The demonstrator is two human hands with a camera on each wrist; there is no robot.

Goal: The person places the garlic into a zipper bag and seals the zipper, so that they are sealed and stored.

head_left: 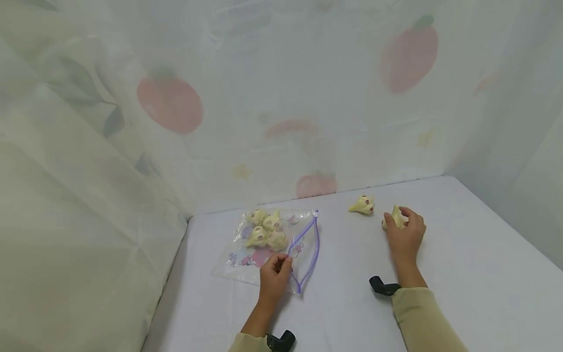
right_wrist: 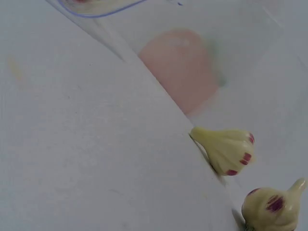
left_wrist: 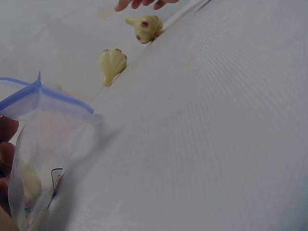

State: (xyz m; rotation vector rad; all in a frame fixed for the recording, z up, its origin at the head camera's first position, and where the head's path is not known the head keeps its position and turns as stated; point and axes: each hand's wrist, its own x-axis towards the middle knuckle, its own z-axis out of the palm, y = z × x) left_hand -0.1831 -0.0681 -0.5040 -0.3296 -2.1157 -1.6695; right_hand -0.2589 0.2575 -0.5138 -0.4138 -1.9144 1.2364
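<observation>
My left hand (head_left: pixel 275 277) pinches the near edge of the mouth of a clear zip bag (head_left: pixel 244 266) with a purple-blue zip strip. The bag lies with its mouth spread towards the right. Inside it are several pale yellow garlic bulbs (head_left: pixel 258 236). My right hand (head_left: pixel 404 235) reaches over a garlic bulb (head_left: pixel 398 217) on the right, thumb and fingers on either side of it. In the left wrist view a gap shows between the fingertips (left_wrist: pixel 137 4) and that bulb (left_wrist: pixel 147 30). Another garlic bulb (head_left: pixel 363 205) lies just to its left.
Everything lies on a white-covered table (head_left: pixel 347 274). A pale curtain (head_left: pixel 246 98) with printed fruit stands along the table's back edge, and more cloth (head_left: pixel 79 220) hangs on the left. Each wrist wears a black camera (head_left: pixel 383 286).
</observation>
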